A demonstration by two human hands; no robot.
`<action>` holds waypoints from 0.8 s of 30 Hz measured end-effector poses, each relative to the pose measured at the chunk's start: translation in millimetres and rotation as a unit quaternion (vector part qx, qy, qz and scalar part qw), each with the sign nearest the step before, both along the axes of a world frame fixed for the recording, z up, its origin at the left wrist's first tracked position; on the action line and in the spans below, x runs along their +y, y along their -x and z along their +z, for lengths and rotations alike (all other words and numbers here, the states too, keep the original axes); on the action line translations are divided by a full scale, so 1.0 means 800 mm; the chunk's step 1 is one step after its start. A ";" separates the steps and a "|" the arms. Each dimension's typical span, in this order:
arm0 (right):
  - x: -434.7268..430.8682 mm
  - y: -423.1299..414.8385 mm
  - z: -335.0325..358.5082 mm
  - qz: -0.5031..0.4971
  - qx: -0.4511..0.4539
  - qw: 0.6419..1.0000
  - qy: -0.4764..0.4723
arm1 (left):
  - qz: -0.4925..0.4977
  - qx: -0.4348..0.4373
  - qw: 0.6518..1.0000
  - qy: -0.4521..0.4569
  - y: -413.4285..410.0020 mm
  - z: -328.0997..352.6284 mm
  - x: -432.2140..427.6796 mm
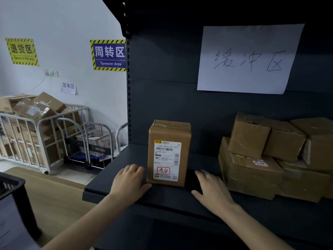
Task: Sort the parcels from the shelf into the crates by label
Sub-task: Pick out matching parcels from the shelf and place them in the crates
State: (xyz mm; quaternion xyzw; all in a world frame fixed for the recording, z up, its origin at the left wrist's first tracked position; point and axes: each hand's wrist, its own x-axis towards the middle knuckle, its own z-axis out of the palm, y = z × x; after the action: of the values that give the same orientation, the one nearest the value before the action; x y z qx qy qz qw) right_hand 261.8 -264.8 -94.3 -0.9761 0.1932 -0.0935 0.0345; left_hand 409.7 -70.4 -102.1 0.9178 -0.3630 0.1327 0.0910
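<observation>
A tall brown cardboard parcel (169, 152) stands upright on the dark shelf board (111, 179), its white shipping label with a red-framed handwritten mark facing me. My left hand (129, 177) lies on the board at the parcel's lower left corner, thumb against its base, fingers relaxed. Just right of the parcel, a small gap away from it, my right hand (210, 190) rests flat on the board with straight fingers. Neither hand holds anything.
A stack of several brown parcels (270, 156) fills the shelf's right side. A handwritten paper sign (250, 58) hangs on the shelf back. A black crate (12, 184) shows at the lower left. Metal cage carts (36, 134) with boxes stand by the wall.
</observation>
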 end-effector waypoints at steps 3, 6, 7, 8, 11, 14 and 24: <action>-0.004 0.014 0.006 0.006 0.004 1.000 0.030 | -0.012 -0.027 1.000 0.002 0.015 0.006 0.000; -0.007 0.030 0.014 0.014 -0.005 0.999 0.032 | -0.037 -0.037 0.999 0.004 0.034 0.010 -0.007; -0.008 0.035 0.016 0.017 -0.008 0.999 0.031 | -0.041 -0.036 0.999 -0.004 0.041 0.011 -0.010; -0.009 0.041 0.018 0.017 -0.010 0.999 0.030 | -0.043 -0.037 0.998 -0.014 0.047 0.013 -0.013; -0.012 0.063 0.025 0.016 -0.025 0.999 0.026 | -0.053 -0.038 0.998 -0.023 0.064 0.017 -0.024; -0.020 0.087 0.031 0.008 -0.038 0.999 0.017 | -0.077 -0.031 0.997 -0.007 0.080 0.021 -0.040; -0.081 0.164 0.069 -0.062 -0.095 0.993 0.031 | -0.170 -0.032 0.984 0.028 0.130 0.061 -0.140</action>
State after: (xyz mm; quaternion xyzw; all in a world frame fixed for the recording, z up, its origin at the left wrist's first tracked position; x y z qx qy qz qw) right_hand 130.4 -329.4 -39.2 -0.9495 0.2465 -0.1933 0.0168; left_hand 305.5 -182.3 -53.1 0.8350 -0.5127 0.1551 0.1263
